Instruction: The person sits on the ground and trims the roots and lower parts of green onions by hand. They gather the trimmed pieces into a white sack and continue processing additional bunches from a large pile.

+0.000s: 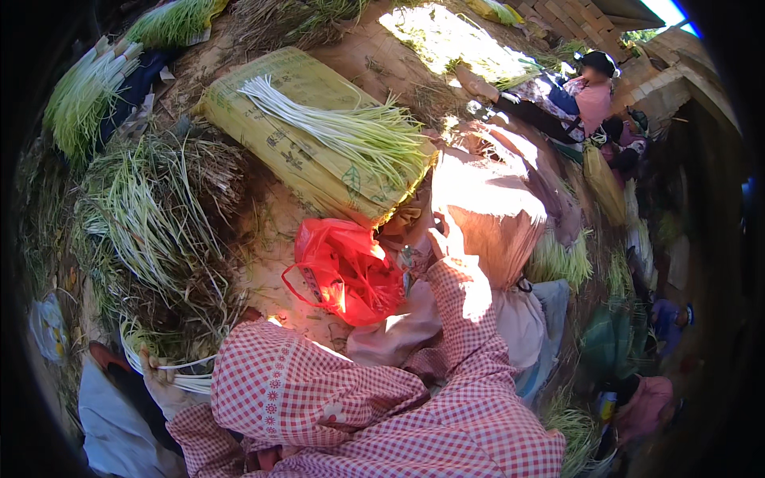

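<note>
My left hand [159,382], at the lower left, has its fingers around a few long white-stemmed green stalks [194,382]. Part of these stalks is hidden by my checked sleeve. Farther up, my right hand [445,236] is beside a pinkish-orange cloth-covered bundle [496,239]; its fingers are bent, and glare hides whether they grip anything. In front of me a crumpled red plastic bag [352,272] lies with its mouth open on the bare ground. Beyond it, a fanned bunch of similar stalks [334,128] rests on a yellow printed woven sack [257,128].
At the left is a tangled heap of stalks and dry roots [161,233]. Tied bunches [89,95] lie behind it. A seated person [588,98] is at the upper right, another person [645,406] at the lower right. Brickwork [574,24] stands at the back.
</note>
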`<state>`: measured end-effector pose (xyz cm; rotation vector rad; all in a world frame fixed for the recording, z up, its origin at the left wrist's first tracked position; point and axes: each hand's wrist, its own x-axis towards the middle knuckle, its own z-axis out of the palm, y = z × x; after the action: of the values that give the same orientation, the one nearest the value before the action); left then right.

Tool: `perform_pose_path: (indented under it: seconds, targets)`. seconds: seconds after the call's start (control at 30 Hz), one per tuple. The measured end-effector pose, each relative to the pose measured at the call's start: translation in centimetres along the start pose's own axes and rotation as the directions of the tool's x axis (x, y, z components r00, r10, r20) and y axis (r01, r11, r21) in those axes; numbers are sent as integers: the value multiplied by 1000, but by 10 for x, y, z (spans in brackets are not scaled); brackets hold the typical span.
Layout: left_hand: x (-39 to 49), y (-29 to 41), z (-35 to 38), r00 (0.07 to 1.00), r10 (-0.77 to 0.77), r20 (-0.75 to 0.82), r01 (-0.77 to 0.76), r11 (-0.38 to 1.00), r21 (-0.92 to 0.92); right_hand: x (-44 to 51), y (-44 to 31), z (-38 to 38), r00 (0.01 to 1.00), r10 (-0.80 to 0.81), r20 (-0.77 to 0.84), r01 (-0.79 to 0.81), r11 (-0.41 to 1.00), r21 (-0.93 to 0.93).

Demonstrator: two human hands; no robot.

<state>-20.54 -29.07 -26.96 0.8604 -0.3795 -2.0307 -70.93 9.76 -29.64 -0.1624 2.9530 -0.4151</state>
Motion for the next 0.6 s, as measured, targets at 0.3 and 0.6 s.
perform_pose_path:
  seconds: [0.3, 0.6]
  targets:
    - [-13, -10, 28, 994, 24, -106, -18, 998, 55, -20, -1, -1, 996, -59, -64, 73, 967, 243]
    - [-34, -12, 78, 963, 154, -220, -83, 950, 302, -18, -29, 18, 995, -94, -37, 101, 941, 323]
